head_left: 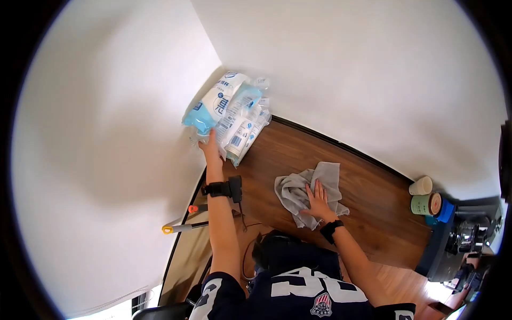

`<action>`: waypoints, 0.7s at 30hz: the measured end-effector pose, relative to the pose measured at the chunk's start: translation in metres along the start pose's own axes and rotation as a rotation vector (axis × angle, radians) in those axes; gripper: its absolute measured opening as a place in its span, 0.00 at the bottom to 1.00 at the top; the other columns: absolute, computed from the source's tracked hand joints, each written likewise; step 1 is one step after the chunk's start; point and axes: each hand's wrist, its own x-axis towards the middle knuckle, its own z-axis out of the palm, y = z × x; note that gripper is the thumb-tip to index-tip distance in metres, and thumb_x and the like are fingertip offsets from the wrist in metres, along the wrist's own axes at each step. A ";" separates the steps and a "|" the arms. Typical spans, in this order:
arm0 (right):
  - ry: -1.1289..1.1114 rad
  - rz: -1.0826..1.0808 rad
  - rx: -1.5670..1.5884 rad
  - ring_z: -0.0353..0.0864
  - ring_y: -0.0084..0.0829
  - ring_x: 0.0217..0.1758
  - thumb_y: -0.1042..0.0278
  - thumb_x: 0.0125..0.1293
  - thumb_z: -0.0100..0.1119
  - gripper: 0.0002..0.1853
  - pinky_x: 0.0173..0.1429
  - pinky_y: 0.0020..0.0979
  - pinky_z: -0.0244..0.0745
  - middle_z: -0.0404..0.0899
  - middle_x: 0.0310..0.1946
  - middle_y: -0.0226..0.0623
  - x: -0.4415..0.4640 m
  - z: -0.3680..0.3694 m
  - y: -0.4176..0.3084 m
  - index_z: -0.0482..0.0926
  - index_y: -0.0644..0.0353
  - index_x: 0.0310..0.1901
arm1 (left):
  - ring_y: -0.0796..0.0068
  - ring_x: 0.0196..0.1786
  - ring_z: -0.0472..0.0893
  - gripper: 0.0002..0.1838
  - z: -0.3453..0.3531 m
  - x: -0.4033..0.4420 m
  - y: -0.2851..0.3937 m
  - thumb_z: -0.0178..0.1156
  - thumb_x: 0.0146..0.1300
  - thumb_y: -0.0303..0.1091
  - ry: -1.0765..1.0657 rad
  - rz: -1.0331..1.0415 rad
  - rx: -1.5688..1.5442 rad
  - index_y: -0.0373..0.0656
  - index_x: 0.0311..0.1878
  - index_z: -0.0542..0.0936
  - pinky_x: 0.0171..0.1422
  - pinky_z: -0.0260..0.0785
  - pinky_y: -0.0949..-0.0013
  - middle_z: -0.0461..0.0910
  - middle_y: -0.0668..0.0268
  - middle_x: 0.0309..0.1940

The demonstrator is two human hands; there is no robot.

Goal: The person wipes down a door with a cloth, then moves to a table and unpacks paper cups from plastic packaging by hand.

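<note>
My left hand [211, 145] reaches into the corner and grips the near end of the plastic-wrapped packs of paper cups [220, 101]. Blue and white wrapping covers the top pack, and more clear-wrapped packs [241, 133] lie beside it; some of my fingertips are hidden by the plastic. On the brown wooden tabletop [256, 154], a crumpled grey cloth [295, 188] is spread out. My right hand [319, 205] lies palm down on this cloth, its fingers stretched and a little apart.
White walls [341, 64] meet behind the packs. At the right end stand a paper cup [421, 185], a green-labelled tub [420, 205] and a dark machine [464, 240]. A grey-handled tool with a yellow end [177, 229] sticks out past the left table edge.
</note>
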 end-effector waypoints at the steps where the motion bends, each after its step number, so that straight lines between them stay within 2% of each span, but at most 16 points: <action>1: 0.019 -0.003 0.007 0.29 0.54 0.75 0.44 0.41 0.71 0.57 0.72 0.57 0.28 0.32 0.71 0.60 0.000 0.001 0.003 0.48 0.52 0.71 | 0.58 0.60 0.69 0.56 -0.002 0.013 -0.010 0.70 0.51 0.39 0.008 0.021 -0.032 0.35 0.70 0.38 0.57 0.68 0.61 0.60 0.51 0.63; 4: 0.065 0.027 0.027 0.41 0.54 0.73 0.47 0.44 0.69 0.46 0.72 0.57 0.31 0.46 0.68 0.60 0.010 -0.007 0.000 0.61 0.54 0.65 | 0.58 0.59 0.70 0.52 0.001 0.021 -0.008 0.69 0.51 0.33 0.055 0.027 -0.054 0.34 0.69 0.42 0.58 0.68 0.64 0.62 0.50 0.62; 6: 0.075 0.103 0.038 0.51 0.52 0.71 0.50 0.47 0.67 0.36 0.71 0.57 0.34 0.57 0.65 0.57 0.019 -0.029 -0.017 0.70 0.55 0.59 | 0.59 0.58 0.70 0.49 -0.009 0.030 -0.010 0.68 0.51 0.30 -0.063 0.070 -0.040 0.36 0.69 0.45 0.56 0.70 0.64 0.64 0.51 0.60; 7: 0.184 0.072 0.055 0.54 0.51 0.69 0.52 0.49 0.66 0.33 0.71 0.57 0.36 0.61 0.63 0.54 0.024 -0.040 -0.026 0.71 0.56 0.57 | 0.60 0.58 0.70 0.47 -0.014 0.030 -0.008 0.67 0.52 0.29 -0.118 0.092 -0.031 0.37 0.68 0.46 0.55 0.70 0.63 0.65 0.52 0.59; 9: 0.379 0.019 0.096 0.61 0.47 0.66 0.54 0.52 0.63 0.27 0.70 0.57 0.40 0.67 0.59 0.49 0.030 -0.056 -0.049 0.74 0.57 0.53 | 0.60 0.58 0.70 0.42 -0.012 0.001 0.016 0.66 0.53 0.30 -0.053 -0.009 0.025 0.46 0.67 0.52 0.51 0.72 0.56 0.66 0.58 0.59; 10: 0.395 -0.029 0.133 0.62 0.47 0.65 0.56 0.53 0.63 0.26 0.70 0.55 0.43 0.68 0.58 0.48 0.036 -0.068 -0.064 0.74 0.57 0.52 | 0.60 0.58 0.70 0.39 -0.010 -0.013 0.027 0.65 0.53 0.31 -0.017 -0.058 0.050 0.51 0.66 0.54 0.49 0.73 0.53 0.66 0.61 0.58; 12: 0.430 -0.130 0.196 0.64 0.47 0.63 0.58 0.55 0.61 0.23 0.69 0.51 0.50 0.68 0.58 0.45 0.055 -0.095 -0.095 0.73 0.58 0.52 | 0.62 0.56 0.72 0.40 -0.013 -0.020 0.032 0.64 0.52 0.26 -0.051 -0.044 0.006 0.46 0.66 0.53 0.50 0.72 0.57 0.68 0.58 0.55; 14: 0.415 -0.268 0.548 0.67 0.47 0.61 0.58 0.59 0.60 0.24 0.66 0.43 0.59 0.69 0.57 0.46 0.085 -0.109 -0.121 0.71 0.60 0.54 | 0.62 0.54 0.73 0.40 -0.012 -0.022 0.031 0.63 0.53 0.24 -0.055 -0.023 0.000 0.43 0.66 0.53 0.51 0.72 0.59 0.69 0.57 0.55; 16: 0.262 -0.222 0.841 0.70 0.43 0.58 0.56 0.61 0.60 0.30 0.61 0.35 0.65 0.69 0.56 0.49 0.115 -0.118 -0.151 0.64 0.63 0.60 | 0.62 0.54 0.73 0.37 -0.011 -0.020 0.026 0.60 0.55 0.24 -0.027 0.004 0.020 0.42 0.67 0.53 0.52 0.72 0.59 0.68 0.58 0.57; 19: 0.030 -0.143 1.218 0.70 0.38 0.58 0.54 0.60 0.62 0.39 0.60 0.34 0.65 0.68 0.56 0.52 0.145 -0.127 -0.190 0.56 0.67 0.65 | 0.59 0.57 0.72 0.33 -0.037 0.005 0.003 0.54 0.61 0.28 -0.183 0.278 0.320 0.42 0.68 0.53 0.55 0.69 0.59 0.64 0.59 0.62; 21: 0.019 -0.107 1.218 0.69 0.38 0.58 0.54 0.59 0.63 0.42 0.60 0.32 0.65 0.67 0.56 0.53 0.163 -0.122 -0.204 0.53 0.70 0.65 | 0.57 0.60 0.68 0.25 -0.034 -0.019 0.021 0.49 0.64 0.33 -0.140 0.197 0.157 0.37 0.63 0.58 0.61 0.64 0.52 0.66 0.58 0.58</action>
